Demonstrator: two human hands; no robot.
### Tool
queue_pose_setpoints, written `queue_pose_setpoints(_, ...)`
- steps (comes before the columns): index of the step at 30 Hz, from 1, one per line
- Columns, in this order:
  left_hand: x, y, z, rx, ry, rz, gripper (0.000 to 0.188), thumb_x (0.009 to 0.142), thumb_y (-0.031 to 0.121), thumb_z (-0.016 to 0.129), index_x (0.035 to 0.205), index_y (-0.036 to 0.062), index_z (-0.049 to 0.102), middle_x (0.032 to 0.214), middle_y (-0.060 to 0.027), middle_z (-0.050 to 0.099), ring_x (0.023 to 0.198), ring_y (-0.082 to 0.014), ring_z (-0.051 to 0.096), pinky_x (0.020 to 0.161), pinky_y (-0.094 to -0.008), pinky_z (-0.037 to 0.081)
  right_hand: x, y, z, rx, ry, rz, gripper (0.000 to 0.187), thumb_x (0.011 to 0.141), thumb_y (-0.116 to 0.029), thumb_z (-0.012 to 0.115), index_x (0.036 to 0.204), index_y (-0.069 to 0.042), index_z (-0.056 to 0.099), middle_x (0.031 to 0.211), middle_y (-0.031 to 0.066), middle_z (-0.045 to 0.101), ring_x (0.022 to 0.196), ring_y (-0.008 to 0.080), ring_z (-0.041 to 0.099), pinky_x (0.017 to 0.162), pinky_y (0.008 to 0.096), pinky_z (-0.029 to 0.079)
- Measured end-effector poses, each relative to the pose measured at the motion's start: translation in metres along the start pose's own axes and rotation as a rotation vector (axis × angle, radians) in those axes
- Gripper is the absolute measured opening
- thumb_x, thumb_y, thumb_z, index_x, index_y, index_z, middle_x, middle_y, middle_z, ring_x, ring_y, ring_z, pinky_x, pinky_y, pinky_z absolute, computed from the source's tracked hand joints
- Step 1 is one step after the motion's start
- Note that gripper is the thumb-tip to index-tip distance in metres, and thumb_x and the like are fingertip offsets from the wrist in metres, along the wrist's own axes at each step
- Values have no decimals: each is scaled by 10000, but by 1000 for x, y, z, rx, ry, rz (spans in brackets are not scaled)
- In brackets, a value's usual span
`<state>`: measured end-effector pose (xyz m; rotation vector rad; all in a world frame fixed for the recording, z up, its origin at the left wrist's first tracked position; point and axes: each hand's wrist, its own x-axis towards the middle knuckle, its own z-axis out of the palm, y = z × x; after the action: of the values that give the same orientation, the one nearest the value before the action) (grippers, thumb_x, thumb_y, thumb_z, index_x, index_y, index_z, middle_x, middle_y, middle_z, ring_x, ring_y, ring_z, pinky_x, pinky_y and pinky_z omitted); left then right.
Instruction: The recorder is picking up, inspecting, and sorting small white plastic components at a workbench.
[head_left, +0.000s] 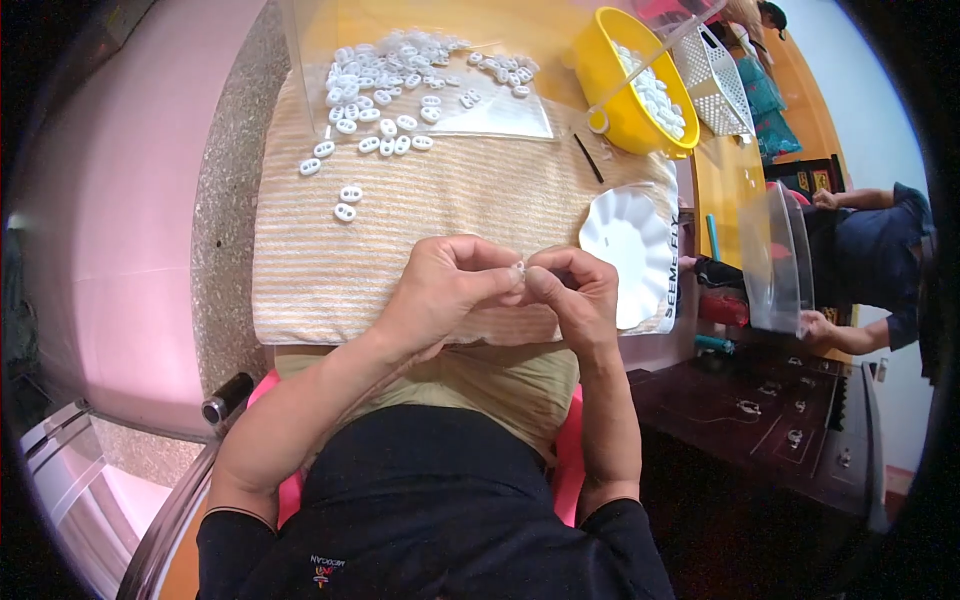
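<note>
Above the near edge of a striped towel (430, 215), my two hands meet at the fingertips. My left hand (440, 285) pinches a small whitish piece (520, 267), too small to make out fully. Closed from the other side, my right hand (582, 290) has thumb and forefinger against the same piece. Beyond them, two white oval two-hole pieces (347, 203) lie apart on the towel. A loose pile of similar white pieces (385, 75) spreads at the far left, partly around a white sheet (500, 118). A white scalloped dish (628, 260) sits just right of my right hand.
A yellow basin (592, 70) of white pieces stands at the far right, near a white perforated basket (712, 85). A thin black stick (589, 158) lies on the towel. To the right, another person (875, 255) holds a clear plastic box (778, 265).
</note>
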<state>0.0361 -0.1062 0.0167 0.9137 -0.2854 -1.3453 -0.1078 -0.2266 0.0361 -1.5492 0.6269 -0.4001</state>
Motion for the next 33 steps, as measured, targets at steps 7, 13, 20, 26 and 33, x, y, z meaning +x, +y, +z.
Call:
queue_pose_setpoints(7,-1,6,-1,-101,0,-46,155,846,15,669,983,-50,639,890,-113,675,790,-164,660,732,-276,559,5,-10,2,-78,-4,-21,69,886,-9,642,917,47,669,812,73,683,739,114,657,675,240,547)
queue_pose_setpoints(13,0,12,-4,-193,-8,-55,153,849,18,669,988,-38,636,900,-114,675,791,-163,664,747,-286,571,21,-18,-6,-175,-98,-90,137,887,-29,648,971,79,653,873,98,661,753,151,655,687,277,566)
queue_pose_setpoints(20,2,16,-10,-251,81,-18,141,852,1,660,987,-25,632,907,-109,677,797,-174,674,769,-304,585,98,-36,-7,-497,41,-85,181,883,-105,640,997,34,659,750,87,656,699,173,644,658,281,511)
queue_pose_setpoints(26,4,18,-14,-265,114,2,151,845,0,669,990,-21,632,905,-109,679,795,-175,676,776,-307,587,180,-11,-8,-1273,153,-556,192,853,-63,551,993,17,654,959,217,641,872,391,624,790,443,498)
queue_pose_setpoints(33,6,21,-17,-289,115,5,140,842,1,672,975,-21,638,908,-110,681,801,-178,680,781,-309,588,208,-8,-4,-1432,129,-295,183,822,-82,521,934,8,635,986,209,638,933,404,608,829,482,472)
